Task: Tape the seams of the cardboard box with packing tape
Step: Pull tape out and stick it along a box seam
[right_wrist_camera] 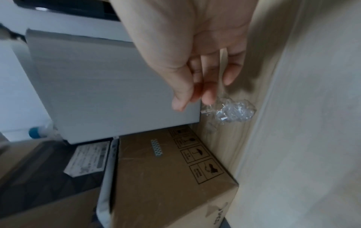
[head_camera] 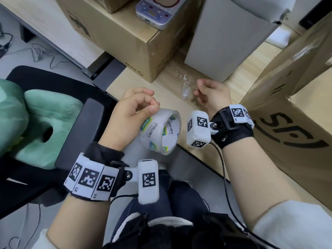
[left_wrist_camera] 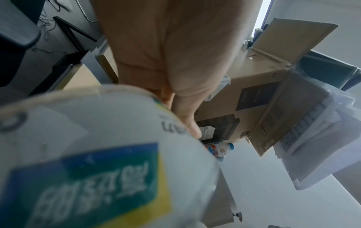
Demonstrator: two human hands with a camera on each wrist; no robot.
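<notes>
1. Far left I see a green cushion (head_camera: 36, 121) on a black chair (head_camera: 75, 112).
2. My left hand (head_camera: 129, 114) holds the roll of clear packing tape (head_camera: 161, 132) over the desk edge, thumb curled onto its outer face; the fingers go behind the roll, so I cannot tell how they lie.
3. Behind it a brown carton (head_camera: 129, 40) stands on the wooden desk (head_camera: 172, 97), a small purple device (head_camera: 158, 11) on top.
4. A crumpled wad of clear tape (head_camera: 186, 90) lies on the desk, just beside my right hand (head_camera: 213, 96).
5. That hand has loosely curled fingers; a thin strip seems to run between them, but I cannot tell whether they pinch it.
6. Far right stands the large cardboard box (head_camera: 294, 126), printed black, its flap raised.
</notes>
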